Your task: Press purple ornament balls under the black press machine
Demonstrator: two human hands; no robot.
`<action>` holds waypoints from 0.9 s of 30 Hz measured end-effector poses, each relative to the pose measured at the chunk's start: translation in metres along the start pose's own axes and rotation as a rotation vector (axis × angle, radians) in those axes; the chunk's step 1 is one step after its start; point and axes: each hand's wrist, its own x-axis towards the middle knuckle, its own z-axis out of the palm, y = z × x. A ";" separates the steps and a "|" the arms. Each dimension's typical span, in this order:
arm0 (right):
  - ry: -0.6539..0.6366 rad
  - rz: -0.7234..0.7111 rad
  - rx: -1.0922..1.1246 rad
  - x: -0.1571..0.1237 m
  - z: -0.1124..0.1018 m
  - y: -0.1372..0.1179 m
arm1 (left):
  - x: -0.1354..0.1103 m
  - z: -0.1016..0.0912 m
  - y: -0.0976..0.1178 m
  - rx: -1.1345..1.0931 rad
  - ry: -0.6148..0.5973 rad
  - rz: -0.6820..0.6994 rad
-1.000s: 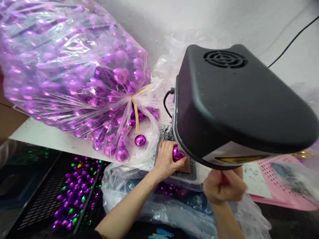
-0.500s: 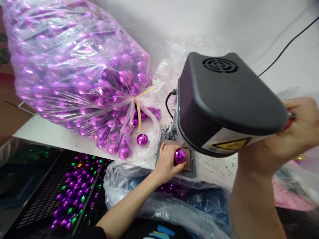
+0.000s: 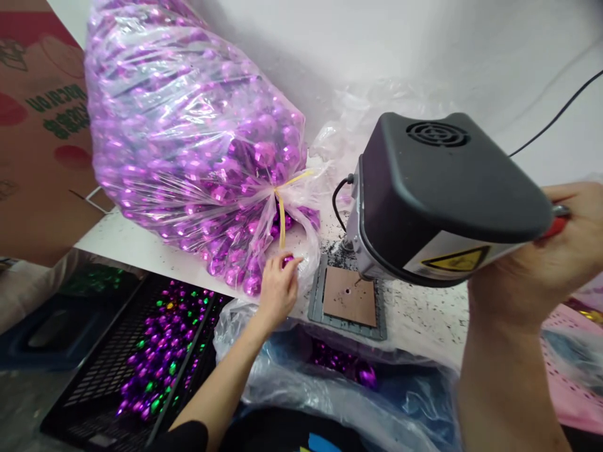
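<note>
My left hand (image 3: 277, 290), fingers loosely open, tips touching a round shiny purple plastic ball (image 3: 287, 258) lying just beyond them; my right hand (image 3: 541, 263) fingers clench a red lever (image 3: 556, 221).

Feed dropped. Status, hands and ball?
Left hand touching shiny purple ball by clear bag. Right hand gripping red handle. Black press head above brown pad.

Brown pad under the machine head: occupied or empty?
Empty: the brown pad lies bare, only a small hole showing. The left hand is off at the bag, touching a purple ball.
</note>
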 end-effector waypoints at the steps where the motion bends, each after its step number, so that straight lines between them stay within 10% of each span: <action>1: 0.004 0.010 0.003 0.000 0.001 -0.001 | 0.007 -0.002 -0.012 0.089 -0.047 -0.028; 5: 0.009 0.018 0.016 0.000 0.001 -0.004 | 0.022 -0.003 -0.031 0.054 -0.157 -0.169; 9: -0.048 0.044 0.038 0.001 -0.001 -0.007 | 0.026 -0.008 -0.021 -0.646 -0.061 -0.475; 15: -0.057 0.107 0.058 0.004 0.004 -0.003 | 0.025 -0.013 0.006 -1.577 -0.282 -0.698; 27: -0.087 0.116 0.056 0.008 0.004 -0.003 | 0.011 0.007 0.026 -1.827 -0.541 -0.796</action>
